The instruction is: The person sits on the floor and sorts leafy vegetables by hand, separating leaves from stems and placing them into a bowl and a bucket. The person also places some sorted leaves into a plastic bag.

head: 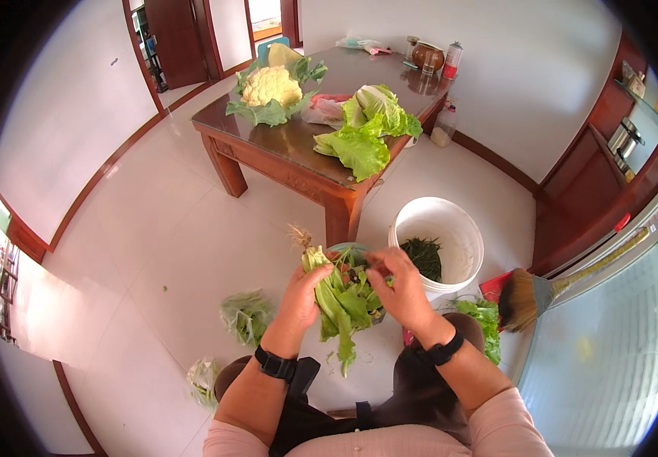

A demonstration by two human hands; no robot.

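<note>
A leafy green plant (337,297), its pale stem topped by brown roots (301,236), is gripped in my left hand (305,294). The root end points up and away, and the leaves hang down towards my knees. Close to its right side is my right hand (400,285), with fingers bent and partly blurred; whether they pinch a leaf is unclear. Beneath both hands stands a container with a pale green rim (347,247), holding dark leafy bits and mostly hidden by the plant and hands.
A white bucket (466,251) with dark greens (422,258) stands right of the container. Bagged greens (247,316) lie on the floor at left. Loose lettuce (482,320) and a broom (526,300) are at right. Ahead, a wooden table (283,145) bears cauliflower (271,87) and cabbage (379,103).
</note>
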